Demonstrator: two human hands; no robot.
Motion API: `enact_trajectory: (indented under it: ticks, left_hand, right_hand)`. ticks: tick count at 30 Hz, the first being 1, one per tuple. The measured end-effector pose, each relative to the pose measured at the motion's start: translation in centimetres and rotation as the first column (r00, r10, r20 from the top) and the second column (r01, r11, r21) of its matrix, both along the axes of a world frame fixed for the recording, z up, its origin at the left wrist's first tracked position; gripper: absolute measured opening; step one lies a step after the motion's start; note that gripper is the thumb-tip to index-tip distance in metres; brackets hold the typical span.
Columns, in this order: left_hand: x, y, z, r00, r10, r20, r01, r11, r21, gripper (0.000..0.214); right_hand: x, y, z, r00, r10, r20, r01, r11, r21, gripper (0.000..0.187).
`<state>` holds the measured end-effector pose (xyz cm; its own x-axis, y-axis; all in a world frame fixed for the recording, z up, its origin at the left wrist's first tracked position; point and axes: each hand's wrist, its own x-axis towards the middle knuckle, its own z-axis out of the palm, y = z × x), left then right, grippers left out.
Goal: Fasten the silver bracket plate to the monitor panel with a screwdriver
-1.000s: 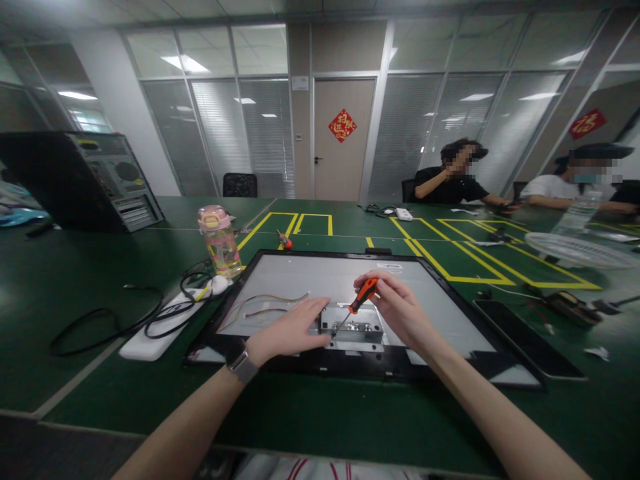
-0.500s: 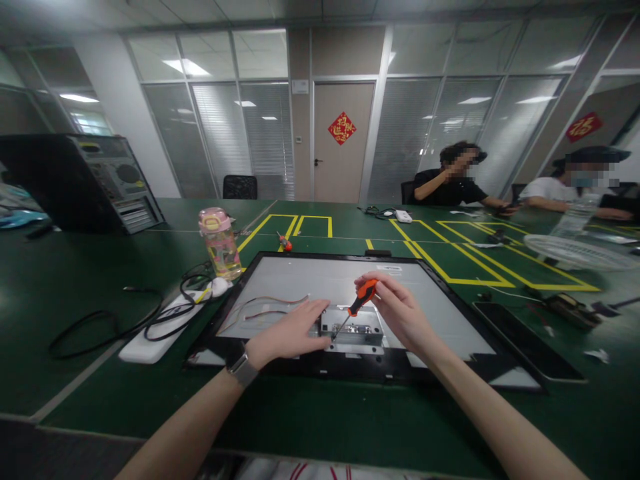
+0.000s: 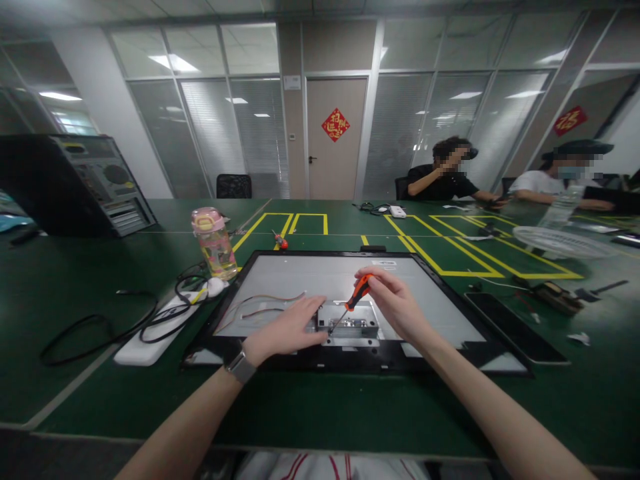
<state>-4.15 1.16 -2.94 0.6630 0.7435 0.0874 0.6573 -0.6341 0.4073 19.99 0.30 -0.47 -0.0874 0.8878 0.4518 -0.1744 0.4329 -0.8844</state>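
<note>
In the frame's lower centre, the right hand (image 3: 397, 300), wrist angled in from the lower right, pinches the screwdriver (image 3: 359, 293), tilted tip down-left at the bracket (image 3: 357, 332) on the panel (image 3: 280, 273). The left hand (image 3: 287, 327) lies palm-down, unclenched, against the bracket's left end.

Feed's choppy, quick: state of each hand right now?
Left hand: open, spread at the left end of the metal bracket.
Right hand: closed, holding the orange-and-black screwdriver.
</note>
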Motion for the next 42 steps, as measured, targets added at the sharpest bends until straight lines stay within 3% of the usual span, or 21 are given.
enact_trajectory:
  ticks: [6,19,30,42]
  left_hand:
    - [-0.1,0.0,-0.1,1.0,0.004,0.001,-0.004,1.0,-0.008,0.071]
    - [-0.1,-0.2,0.1,0.999,0.052,0.005,-0.051,0.996,-0.073,0.073]
    - [0.1,-0.5,0.5,0.996,0.091,0.003,-0.091,0.99,-0.107,0.074]
    - [-0.1,-0.3,0.0,0.996,0.084,0.021,-0.081,0.992,-0.098,0.075]
  right_hand:
    - [0.3,-0.1,0.3,0.999,0.038,0.025,-0.038,0.999,-0.014,0.033]
    - [0.1,0.1,-0.1,0.996,-0.012,0.093,0.006,0.998,0.06,0.027]
    - [-0.2,-0.8,0.5,0.994,0.062,0.085,-0.066,0.997,0.045,0.025]
    - [-0.2,-0.7,0.6,0.993,0.065,0.097,-0.073,0.994,0.077,0.028]
